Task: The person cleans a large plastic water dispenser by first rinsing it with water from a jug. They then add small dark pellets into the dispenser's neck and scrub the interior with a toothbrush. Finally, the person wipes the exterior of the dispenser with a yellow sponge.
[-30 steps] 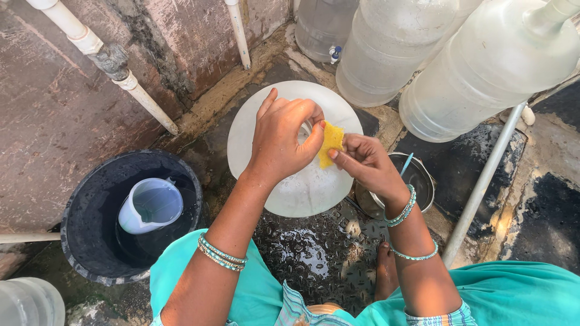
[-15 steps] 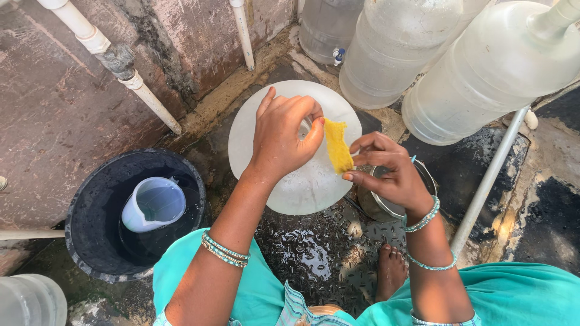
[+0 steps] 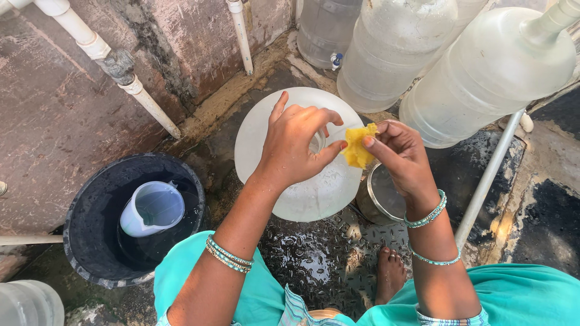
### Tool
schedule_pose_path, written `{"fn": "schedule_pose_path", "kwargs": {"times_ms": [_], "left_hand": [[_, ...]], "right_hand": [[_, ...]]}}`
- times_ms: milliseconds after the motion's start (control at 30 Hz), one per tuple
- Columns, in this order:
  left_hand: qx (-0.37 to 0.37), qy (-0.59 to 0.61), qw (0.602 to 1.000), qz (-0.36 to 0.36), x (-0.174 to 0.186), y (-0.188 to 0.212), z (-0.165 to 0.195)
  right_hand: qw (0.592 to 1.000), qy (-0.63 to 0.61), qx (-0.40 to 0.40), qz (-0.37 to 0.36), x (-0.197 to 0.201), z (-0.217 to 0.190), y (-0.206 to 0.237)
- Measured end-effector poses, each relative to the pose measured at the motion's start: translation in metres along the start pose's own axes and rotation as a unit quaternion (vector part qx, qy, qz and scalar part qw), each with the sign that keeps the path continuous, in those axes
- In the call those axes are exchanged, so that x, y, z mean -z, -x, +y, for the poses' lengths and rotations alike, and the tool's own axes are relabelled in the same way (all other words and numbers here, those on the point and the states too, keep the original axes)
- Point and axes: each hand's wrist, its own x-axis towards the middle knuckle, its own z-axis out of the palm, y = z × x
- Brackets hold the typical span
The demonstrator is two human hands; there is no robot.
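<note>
The right hand (image 3: 403,156) pinched a crumpled yellow sponge (image 3: 359,147) between thumb and fingertips, just beside the mouth of a large translucent water jar (image 3: 296,181) that stood upright on the wet floor. The left hand (image 3: 295,145) curled over that jar's neck, fingers bent around the opening, thumb nearly touching the sponge. A small steel pot (image 3: 380,196) sat just right of the jar, partly under the right wrist. To the left, a black bucket (image 3: 90,211) held water and a pale plastic jug (image 3: 151,208). Three more clear water jars (image 3: 483,78) leaned along the back wall; none showed a legible label.
</note>
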Motion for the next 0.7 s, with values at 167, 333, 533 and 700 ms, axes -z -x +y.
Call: {"fn": "schedule_pose_path", "kwargs": {"times_ms": [167,333,533,700], "left_hand": [[-0.016,-0.016,1.000,0.005,-0.001,0.000,0.000],[-0.013,-0.023,1.000,0.012,-0.003,0.002,-0.004],[-0.012,-0.017,1.000,0.014,-0.001,0.002,-0.004],[-0.008,0.018,1.000,-0.006,0.000,0.000,-0.001]], "right_hand": [[0.999,0.026,-0.040,0.006,-0.005,0.002,-0.005],[0.999,-0.034,-0.036,-0.007,-0.003,0.007,-0.002],[0.996,-0.047,-0.024,-0.066,-0.002,0.005,0.004],[0.997,-0.057,-0.009,-0.058,-0.003,0.008,0.008]]}}
